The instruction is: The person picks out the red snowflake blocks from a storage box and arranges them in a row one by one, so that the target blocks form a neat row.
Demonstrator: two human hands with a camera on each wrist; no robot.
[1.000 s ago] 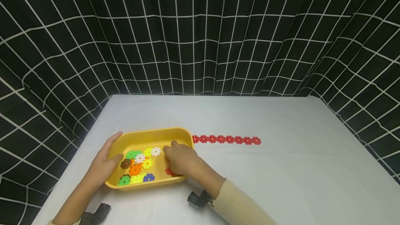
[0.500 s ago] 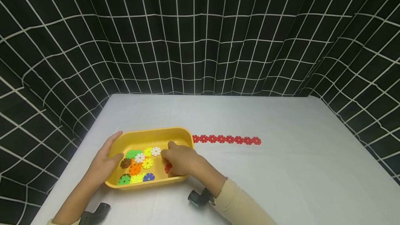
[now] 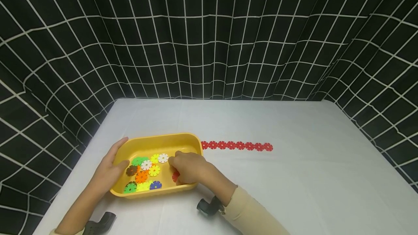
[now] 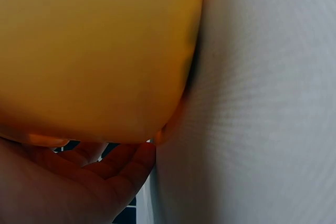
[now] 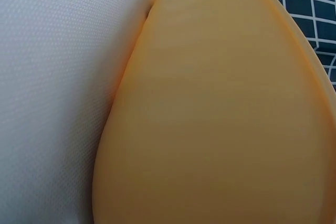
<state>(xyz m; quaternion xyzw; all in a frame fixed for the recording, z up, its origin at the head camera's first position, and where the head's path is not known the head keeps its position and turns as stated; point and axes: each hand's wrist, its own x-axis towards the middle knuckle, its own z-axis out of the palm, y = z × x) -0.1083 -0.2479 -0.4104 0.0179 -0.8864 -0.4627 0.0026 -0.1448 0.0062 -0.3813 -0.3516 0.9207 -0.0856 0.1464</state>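
My left hand (image 3: 109, 169) grips the left end of a yellow plastic tray (image 3: 160, 140), thumb over the rim on the inside. In the left wrist view, the fingers (image 4: 123, 174) rest against the tray's outer wall. Reaching into the tray's right end, my right hand (image 3: 189, 168) has its fingers bent downward. A red notched disc (image 3: 175, 176) shows beside its thumb, partly covered; whether the fingers pinch it is hidden. To the left lie several notched discs, among them a white disc (image 3: 163, 158), an orange disc (image 3: 141, 177) and a blue disc (image 3: 155, 185).
Right of the tray, a straight row of red notched discs (image 3: 240, 145) lies joined edge to edge on the white tabletop (image 3: 294, 180). The row's left end meets the tray's rim in the head view. A black curtain with white grid lines (image 3: 215, 39) surrounds the table.
My right hand has shifted slightly left inside the tray, and the red disc by its thumb has moved a little. The left hand, tray and red row stay put.
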